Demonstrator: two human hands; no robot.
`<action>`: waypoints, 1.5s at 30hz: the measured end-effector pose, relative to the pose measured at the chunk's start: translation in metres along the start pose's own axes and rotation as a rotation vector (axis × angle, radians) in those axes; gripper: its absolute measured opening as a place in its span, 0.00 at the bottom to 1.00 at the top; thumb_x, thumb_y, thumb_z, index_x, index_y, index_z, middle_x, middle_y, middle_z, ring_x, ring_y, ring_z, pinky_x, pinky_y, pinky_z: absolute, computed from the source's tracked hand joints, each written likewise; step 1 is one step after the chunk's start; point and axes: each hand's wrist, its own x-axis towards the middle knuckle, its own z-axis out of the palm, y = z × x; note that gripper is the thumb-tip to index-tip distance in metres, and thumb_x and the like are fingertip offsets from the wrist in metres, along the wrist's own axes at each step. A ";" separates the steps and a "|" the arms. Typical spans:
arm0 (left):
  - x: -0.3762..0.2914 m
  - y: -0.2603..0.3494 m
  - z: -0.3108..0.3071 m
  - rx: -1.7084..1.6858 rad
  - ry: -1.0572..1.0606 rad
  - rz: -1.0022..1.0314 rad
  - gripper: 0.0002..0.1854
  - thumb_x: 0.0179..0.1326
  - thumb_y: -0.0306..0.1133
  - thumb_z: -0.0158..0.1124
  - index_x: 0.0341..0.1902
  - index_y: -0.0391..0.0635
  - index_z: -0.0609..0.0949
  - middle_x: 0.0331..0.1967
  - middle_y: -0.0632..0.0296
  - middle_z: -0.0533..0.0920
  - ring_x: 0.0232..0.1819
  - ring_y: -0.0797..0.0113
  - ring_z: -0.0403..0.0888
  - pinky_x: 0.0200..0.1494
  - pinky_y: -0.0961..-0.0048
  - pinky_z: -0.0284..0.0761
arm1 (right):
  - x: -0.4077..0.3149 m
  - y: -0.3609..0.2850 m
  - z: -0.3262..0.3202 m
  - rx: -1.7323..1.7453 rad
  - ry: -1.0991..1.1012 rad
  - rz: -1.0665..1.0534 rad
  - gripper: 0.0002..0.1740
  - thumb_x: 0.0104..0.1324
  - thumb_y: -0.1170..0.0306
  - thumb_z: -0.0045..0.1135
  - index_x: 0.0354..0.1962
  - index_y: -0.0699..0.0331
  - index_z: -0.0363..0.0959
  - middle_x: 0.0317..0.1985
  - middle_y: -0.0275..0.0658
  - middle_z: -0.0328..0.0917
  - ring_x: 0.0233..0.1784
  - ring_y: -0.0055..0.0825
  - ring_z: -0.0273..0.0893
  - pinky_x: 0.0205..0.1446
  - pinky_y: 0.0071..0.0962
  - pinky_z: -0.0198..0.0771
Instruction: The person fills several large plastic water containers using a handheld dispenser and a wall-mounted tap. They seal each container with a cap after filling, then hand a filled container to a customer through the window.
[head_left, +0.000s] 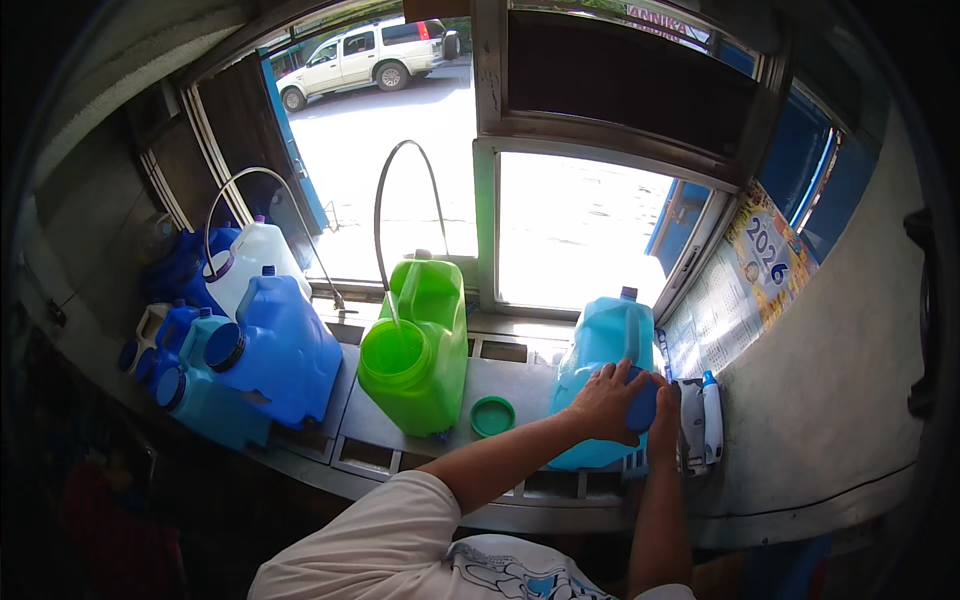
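Observation:
A light blue plastic water jug (600, 341) stands on the metal counter at the right. Its wide mouth bears a dark blue screw cap (641, 401), gripped from both sides. My left hand (609, 405) spreads its fingers over the cap's left and top. Along the right edge of the cap lies my right hand (663, 420), its fingers partly hidden. Left of this jug, a green lid (493, 416) rests on the counter, apart from my hands. A bright green jug (444, 360) sits uncapped, with a curved filling tube (379, 217) reaching into its mouth.
Several blue jugs (289, 345) and a white jug (266, 251) with a second curved tube (255, 169) crowd the left. Slots (367, 454) cut the metal counter (517, 382). A wall calendar (765, 247) and a white-and-blue bottle-like item (711, 420) are at the right, beside the window frame (486, 225).

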 end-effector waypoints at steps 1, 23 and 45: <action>0.001 -0.001 0.000 -0.002 -0.004 0.003 0.64 0.33 0.56 0.82 0.75 0.49 0.57 0.70 0.39 0.59 0.69 0.32 0.60 0.70 0.44 0.61 | 0.000 0.002 0.001 -0.021 0.005 -0.010 0.26 0.77 0.57 0.37 0.60 0.68 0.68 0.58 0.46 0.72 0.62 0.36 0.69 0.68 0.34 0.61; 0.043 0.007 -0.002 0.282 -0.088 0.240 0.58 0.37 0.69 0.75 0.71 0.51 0.68 0.71 0.53 0.67 0.72 0.47 0.62 0.72 0.50 0.61 | -0.202 0.095 -0.031 -0.492 -0.057 0.355 0.26 0.64 0.59 0.61 0.56 0.63 0.72 0.59 0.50 0.72 0.64 0.48 0.70 0.67 0.40 0.64; 0.029 0.022 0.025 0.383 0.072 0.283 0.18 0.58 0.42 0.68 0.52 0.57 0.82 0.67 0.58 0.72 0.70 0.52 0.66 0.70 0.53 0.63 | -0.136 0.095 -0.151 -0.597 0.130 -0.077 0.20 0.64 0.66 0.60 0.51 0.66 0.74 0.49 0.49 0.78 0.55 0.48 0.76 0.61 0.39 0.69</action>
